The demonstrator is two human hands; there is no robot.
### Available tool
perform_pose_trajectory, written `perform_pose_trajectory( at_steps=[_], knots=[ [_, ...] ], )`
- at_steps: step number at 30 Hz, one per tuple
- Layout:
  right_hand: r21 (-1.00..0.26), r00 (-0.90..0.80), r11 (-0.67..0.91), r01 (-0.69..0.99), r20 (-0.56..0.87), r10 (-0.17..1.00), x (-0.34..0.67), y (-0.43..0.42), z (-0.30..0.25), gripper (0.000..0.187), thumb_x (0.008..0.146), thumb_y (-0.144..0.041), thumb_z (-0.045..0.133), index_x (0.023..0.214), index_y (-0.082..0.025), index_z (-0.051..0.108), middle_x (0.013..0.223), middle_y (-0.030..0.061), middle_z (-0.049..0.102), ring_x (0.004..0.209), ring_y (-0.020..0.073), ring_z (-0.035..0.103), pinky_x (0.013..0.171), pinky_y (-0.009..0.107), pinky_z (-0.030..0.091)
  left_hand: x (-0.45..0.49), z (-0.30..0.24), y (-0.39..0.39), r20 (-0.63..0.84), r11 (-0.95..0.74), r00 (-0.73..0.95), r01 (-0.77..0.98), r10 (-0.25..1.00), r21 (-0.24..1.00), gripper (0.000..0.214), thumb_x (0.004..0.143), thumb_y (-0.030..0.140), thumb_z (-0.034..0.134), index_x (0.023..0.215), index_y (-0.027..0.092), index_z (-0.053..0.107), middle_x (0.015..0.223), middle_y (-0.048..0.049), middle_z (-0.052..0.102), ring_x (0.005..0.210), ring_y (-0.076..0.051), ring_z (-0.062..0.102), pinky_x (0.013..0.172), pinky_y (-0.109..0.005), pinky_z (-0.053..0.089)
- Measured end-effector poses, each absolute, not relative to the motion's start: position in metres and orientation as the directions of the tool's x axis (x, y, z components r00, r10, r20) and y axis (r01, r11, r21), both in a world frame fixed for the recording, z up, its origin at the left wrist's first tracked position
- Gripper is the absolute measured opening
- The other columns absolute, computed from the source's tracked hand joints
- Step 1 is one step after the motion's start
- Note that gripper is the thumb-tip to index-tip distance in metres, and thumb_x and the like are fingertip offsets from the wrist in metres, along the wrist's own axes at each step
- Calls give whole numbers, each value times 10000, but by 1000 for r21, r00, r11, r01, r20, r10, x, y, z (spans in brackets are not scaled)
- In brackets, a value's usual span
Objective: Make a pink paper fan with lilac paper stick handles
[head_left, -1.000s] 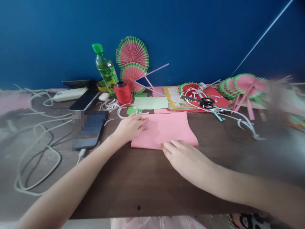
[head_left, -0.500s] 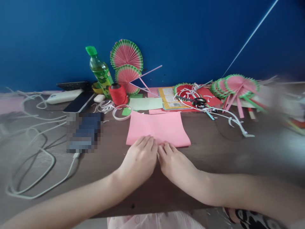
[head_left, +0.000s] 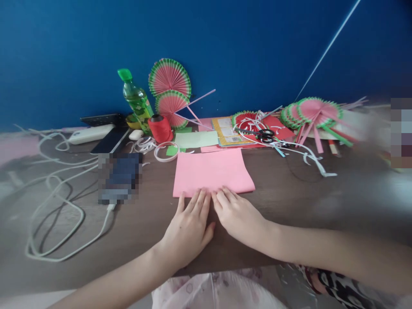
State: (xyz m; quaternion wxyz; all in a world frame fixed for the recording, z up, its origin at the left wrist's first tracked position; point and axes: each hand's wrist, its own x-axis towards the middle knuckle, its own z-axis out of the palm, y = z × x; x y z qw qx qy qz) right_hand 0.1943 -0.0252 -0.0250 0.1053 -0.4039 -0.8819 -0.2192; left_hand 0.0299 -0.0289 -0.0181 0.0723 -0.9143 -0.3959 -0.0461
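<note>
A folded sheet of pink paper (head_left: 210,169) lies on the brown table (head_left: 154,214) in front of me, its folded edge toward my body. My left hand (head_left: 189,225) rests palm down with the fingers stretched out and slightly spread, fingertips on the near edge of the paper. Beside it, my right hand (head_left: 236,212) presses its fingertips on the same edge, just right of the middle. Its fingers lie stretched over the paper, and its thumb is hidden. The paper's right side bulges up a little at the fold.
Behind the paper are a roll of tape (head_left: 166,152), a red thread spool (head_left: 161,129), a green bottle (head_left: 137,101) and black scissors (head_left: 265,135). Pleated paper fans (head_left: 170,77) lean on the blue wall; more fans (head_left: 317,112) lie right. A phone (head_left: 122,176) with a white cable is left.
My left hand has drawn back slightly toward me, and its fingers have spread with the thumb now showing. The paper lies flatter on its left side. My right hand stays at the edge.
</note>
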Motion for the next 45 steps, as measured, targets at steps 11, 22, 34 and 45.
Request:
perform_pose_trajectory(
  at_steps=[11, 22, 34, 45],
  knots=[
    [2, -487, 520, 854, 355, 798, 270, -41, -21, 347, 897, -144, 378, 1151, -129, 615, 1182, 57, 624, 1034, 177, 629, 894, 360, 533, 5, -19, -22, 183, -690, 679, 723, 711, -4, 501, 856, 200, 351, 1346, 102, 392, 1398, -116, 421, 1293, -227, 395, 1045, -397, 398],
    [-6, -494, 538, 843, 390, 777, 278, -46, -22, 343, 894, -138, 395, 1169, -144, 601, 1169, 71, 633, 1082, 224, 601, 974, 509, 447, -40, -17, -23, 180, -623, 611, 782, 771, 15, 495, 879, 220, 309, 1366, 173, 384, 1384, -55, 450, 1264, -191, 437, 1068, -382, 376],
    [28, -508, 544, 839, 399, 763, 295, -37, -22, 291, 909, -164, 410, 1023, -138, 677, 1048, 60, 693, 1003, 200, 643, 932, 424, 480, -41, -5, -16, 359, -587, 601, 794, 714, -161, 361, 898, 285, 354, 1081, 127, 624, 1108, -115, 664, 1034, -246, 614, 938, -403, 474],
    [61, -555, 602, 796, 472, 685, 280, -12, -13, 134, 840, -245, 577, 899, -158, 661, 878, 69, 701, 789, 195, 628, 698, 324, 471, 39, -10, 25, 269, -802, 847, 525, 458, -287, 134, 874, 208, 484, 967, 157, 565, 908, -43, 647, 791, -175, 583, 671, -295, 474]
  ],
)
